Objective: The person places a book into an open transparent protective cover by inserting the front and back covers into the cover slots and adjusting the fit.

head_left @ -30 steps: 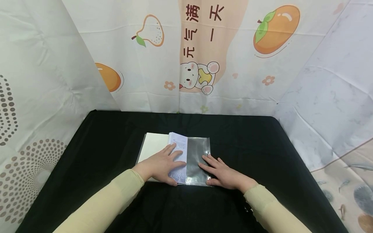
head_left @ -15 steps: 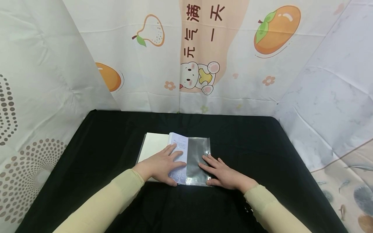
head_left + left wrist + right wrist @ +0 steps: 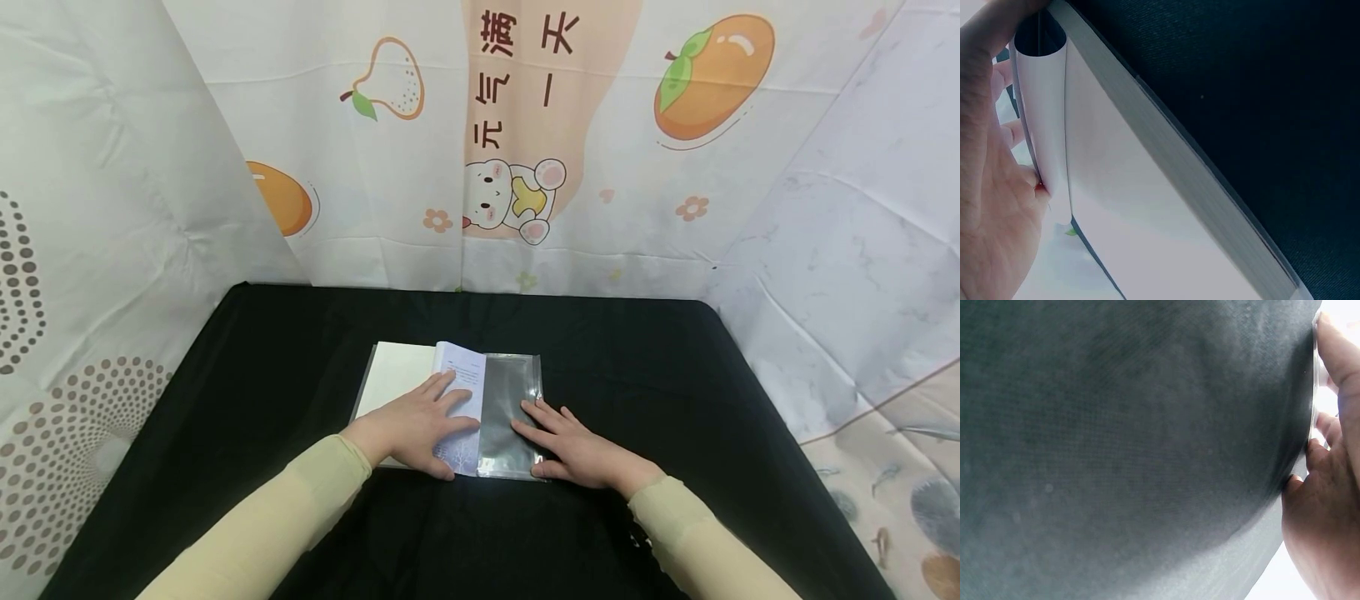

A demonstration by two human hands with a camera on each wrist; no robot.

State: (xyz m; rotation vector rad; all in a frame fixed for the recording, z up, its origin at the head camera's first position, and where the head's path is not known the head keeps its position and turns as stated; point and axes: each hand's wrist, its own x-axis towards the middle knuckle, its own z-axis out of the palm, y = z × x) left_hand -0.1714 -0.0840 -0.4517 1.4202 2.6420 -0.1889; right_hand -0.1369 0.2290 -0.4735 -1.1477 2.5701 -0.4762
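A person's left hand (image 3: 416,423) and right hand (image 3: 576,448) rest, fingers spread, over an open book (image 3: 396,371) midway between the left and right edges of a black-covered table (image 3: 637,375).
From here, the left fingers fan across a printed flap (image 3: 466,365), bowed up off the pale page; the right fingertips touch the right margin of a clear plastic sleeve (image 3: 502,408) beside it, thumb by the near corner.

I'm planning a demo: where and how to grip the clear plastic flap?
Probably pinch the clear plastic flap at its far-right corner, coming from the right: it lies nearly flat, and that corner is clear of the right hand.
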